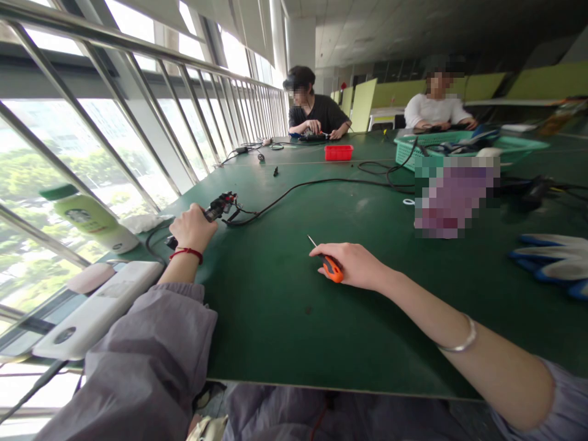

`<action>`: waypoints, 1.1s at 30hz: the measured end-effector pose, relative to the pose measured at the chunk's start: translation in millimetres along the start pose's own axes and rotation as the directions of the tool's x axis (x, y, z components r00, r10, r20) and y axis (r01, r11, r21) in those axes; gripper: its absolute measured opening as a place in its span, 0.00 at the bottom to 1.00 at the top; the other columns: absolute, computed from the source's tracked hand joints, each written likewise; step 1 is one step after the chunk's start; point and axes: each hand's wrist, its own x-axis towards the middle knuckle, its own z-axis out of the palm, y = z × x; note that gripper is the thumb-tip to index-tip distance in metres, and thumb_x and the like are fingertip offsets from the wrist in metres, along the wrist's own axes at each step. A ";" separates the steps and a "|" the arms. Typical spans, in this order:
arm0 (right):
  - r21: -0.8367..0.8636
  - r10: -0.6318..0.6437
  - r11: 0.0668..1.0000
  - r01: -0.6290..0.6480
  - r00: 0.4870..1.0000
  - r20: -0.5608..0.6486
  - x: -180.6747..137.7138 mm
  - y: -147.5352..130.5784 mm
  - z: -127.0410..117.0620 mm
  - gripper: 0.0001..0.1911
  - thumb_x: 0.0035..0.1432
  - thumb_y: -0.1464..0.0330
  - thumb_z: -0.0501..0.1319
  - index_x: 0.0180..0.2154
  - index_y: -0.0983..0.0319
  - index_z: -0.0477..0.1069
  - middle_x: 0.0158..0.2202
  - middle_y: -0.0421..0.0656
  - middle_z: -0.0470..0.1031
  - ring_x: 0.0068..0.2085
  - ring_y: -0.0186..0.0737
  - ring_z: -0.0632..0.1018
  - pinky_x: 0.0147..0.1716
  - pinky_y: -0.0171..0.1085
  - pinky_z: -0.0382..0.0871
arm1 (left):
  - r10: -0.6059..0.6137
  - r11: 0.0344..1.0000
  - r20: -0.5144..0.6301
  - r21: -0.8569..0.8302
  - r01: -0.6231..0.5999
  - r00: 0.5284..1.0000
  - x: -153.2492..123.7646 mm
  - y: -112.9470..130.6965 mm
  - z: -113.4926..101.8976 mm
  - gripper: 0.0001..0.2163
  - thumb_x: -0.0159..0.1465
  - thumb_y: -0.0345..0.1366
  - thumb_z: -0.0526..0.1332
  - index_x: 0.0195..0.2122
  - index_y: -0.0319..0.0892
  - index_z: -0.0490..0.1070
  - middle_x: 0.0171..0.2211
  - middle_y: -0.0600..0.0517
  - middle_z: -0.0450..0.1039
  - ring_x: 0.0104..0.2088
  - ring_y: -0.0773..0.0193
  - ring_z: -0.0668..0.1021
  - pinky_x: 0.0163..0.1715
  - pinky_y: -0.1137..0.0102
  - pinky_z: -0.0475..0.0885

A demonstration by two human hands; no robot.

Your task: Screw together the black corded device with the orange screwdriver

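My left hand (193, 228) is closed around a small black and red part (221, 206) at the end of a black cable (294, 188), near the left edge of the green table (285, 318). My right hand (351, 264) rests on the table, fingers wrapped round a screwdriver with an orange handle (331, 268); its thin metal shaft (312, 241) points away to the upper left. The two hands are apart, with bare table between them.
A white power strip (92, 309) and a bottle (89, 218) lie at the left by the window rail. A red box (339, 152), a green basket (459, 147), cables and blue-white gloves (551, 260) lie farther off. Two people sit at the far end.
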 end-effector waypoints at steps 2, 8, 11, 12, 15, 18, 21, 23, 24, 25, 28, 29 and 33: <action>-0.005 -0.001 1.000 0.001 1.000 0.000 0.0 0.1 0.1 0.18 0.55 0.66 0.59 0.49 0.59 0.69 0.48 0.45 0.75 0.43 0.42 0.78 0.41 0.41 0.70 | -0.002 1.000 0.020 -0.008 0.003 1.000 -1.5 2.4 -1.4 0.18 0.56 0.40 0.58 0.46 0.37 0.62 0.42 0.40 0.72 0.42 0.46 0.75 0.36 0.60 0.68; -0.032 0.013 0.999 -0.013 1.000 -0.003 0.0 1.6 2.0 0.19 0.54 0.69 0.59 0.49 0.57 0.69 0.47 0.43 0.76 0.42 0.41 0.78 0.39 0.39 0.70 | 0.053 0.998 0.139 0.016 -0.056 0.989 -5.2 8.6 -1.4 0.21 0.54 0.36 0.61 0.47 0.36 0.59 0.49 0.38 0.68 0.48 0.45 0.74 0.38 0.62 0.69; -0.034 0.013 0.999 -0.013 1.000 -0.011 -0.5 1.9 2.9 0.18 0.54 0.69 0.60 0.48 0.56 0.69 0.47 0.42 0.76 0.41 0.40 0.78 0.39 0.38 0.70 | 0.066 0.997 0.102 0.022 -0.069 0.993 -5.9 8.5 0.0 0.19 0.55 0.34 0.60 0.47 0.36 0.59 0.49 0.38 0.67 0.47 0.45 0.74 0.38 0.61 0.70; -0.032 0.010 0.999 -0.011 1.000 -0.015 -0.8 1.7 3.0 0.18 0.54 0.69 0.60 0.48 0.57 0.69 0.46 0.43 0.76 0.41 0.40 0.78 0.39 0.38 0.70 | 0.069 0.997 0.072 0.026 -0.071 0.995 -6.1 8.4 0.4 0.18 0.55 0.33 0.59 0.47 0.36 0.60 0.48 0.39 0.68 0.46 0.45 0.74 0.37 0.61 0.70; -0.008 -0.010 1.000 0.010 0.999 -0.038 -1.5 0.7 3.7 0.16 0.55 0.69 0.58 0.48 0.58 0.70 0.45 0.43 0.76 0.40 0.40 0.78 0.39 0.38 0.70 | 0.083 0.996 -0.074 0.046 -0.080 0.994 -7.0 9.0 0.6 0.16 0.55 0.31 0.56 0.46 0.35 0.60 0.46 0.39 0.68 0.44 0.45 0.74 0.34 0.60 0.70; 0.034 0.003 0.999 0.001 0.993 -0.117 -0.9 0.6 5.4 0.14 0.57 0.69 0.56 0.46 0.57 0.70 0.45 0.42 0.77 0.39 0.39 0.78 0.38 0.39 0.71 | 0.111 0.993 -0.227 0.060 -0.100 0.968 -8.3 12.1 -1.1 0.15 0.56 0.30 0.53 0.46 0.36 0.61 0.45 0.39 0.68 0.44 0.46 0.74 0.33 0.61 0.68; 0.125 0.090 0.991 -0.056 0.953 -0.290 1.1 2.8 6.4 0.12 0.57 0.69 0.55 0.44 0.57 0.70 0.41 0.41 0.77 0.36 0.39 0.78 0.35 0.38 0.71 | 0.140 0.990 -0.316 0.039 -0.135 0.938 -10.6 18.1 -4.5 0.15 0.56 0.31 0.53 0.45 0.38 0.63 0.45 0.40 0.67 0.43 0.48 0.73 0.34 0.61 0.67; 0.223 0.173 0.971 -0.088 0.900 -0.401 2.4 5.9 5.6 0.12 0.58 0.69 0.54 0.44 0.58 0.69 0.36 0.41 0.78 0.34 0.39 0.79 0.34 0.38 0.72 | 0.185 0.981 -0.324 -0.001 -0.196 0.928 -14.2 24.9 -6.7 0.15 0.56 0.32 0.54 0.45 0.40 0.63 0.45 0.42 0.67 0.43 0.50 0.73 0.33 0.63 0.67; 0.270 0.219 0.957 -0.103 0.868 -0.445 2.9 7.8 4.6 0.11 0.58 0.68 0.53 0.44 0.58 0.68 0.34 0.41 0.78 0.34 0.40 0.79 0.35 0.39 0.72 | 0.224 0.969 -0.311 -0.028 -0.244 0.924 -17.1 29.5 -7.5 0.15 0.56 0.33 0.54 0.45 0.41 0.64 0.45 0.43 0.68 0.42 0.51 0.73 0.33 0.64 0.66; 0.309 0.263 0.944 -0.118 0.835 -0.484 3.3 9.8 3.5 0.11 0.59 0.68 0.53 0.44 0.58 0.67 0.33 0.41 0.78 0.35 0.40 0.79 0.36 0.39 0.72 | 0.275 0.952 -0.287 -0.055 -0.302 0.918 -21.0 35.1 -8.0 0.14 0.56 0.34 0.55 0.45 0.42 0.64 0.44 0.45 0.68 0.42 0.52 0.74 0.31 0.65 0.66; 0.349 0.346 0.924 -0.155 0.725 -0.596 4.2 16.4 0.1 0.11 0.58 0.68 0.54 0.45 0.58 0.65 0.40 0.44 0.78 0.42 0.43 0.79 0.41 0.42 0.71 | 0.500 0.845 -0.178 -0.113 -0.523 0.847 -38.9 57.4 -7.4 0.13 0.58 0.39 0.56 0.44 0.45 0.66 0.43 0.50 0.71 0.40 0.56 0.75 0.31 0.68 0.66; 0.339 0.351 0.927 -0.160 0.691 -0.632 4.5 18.5 -0.8 0.12 0.57 0.68 0.55 0.45 0.57 0.64 0.44 0.45 0.76 0.45 0.44 0.78 0.44 0.43 0.70 | 0.585 0.791 -0.147 -0.115 -0.601 0.798 -46.7 66.3 -6.3 0.13 0.58 0.40 0.56 0.43 0.46 0.67 0.43 0.51 0.72 0.39 0.56 0.76 0.33 0.68 0.66; 0.279 0.323 0.944 -0.174 0.653 -0.685 6.3 26.3 -1.9 0.15 0.55 0.68 0.56 0.46 0.58 0.62 0.50 0.48 0.72 0.52 0.45 0.73 0.49 0.42 0.67 | 0.800 0.568 -0.154 -0.118 -0.814 0.580 -77.6 100.9 1.6 0.17 0.63 0.44 0.55 0.51 0.44 0.65 0.44 0.49 0.74 0.40 0.56 0.77 0.41 0.65 0.66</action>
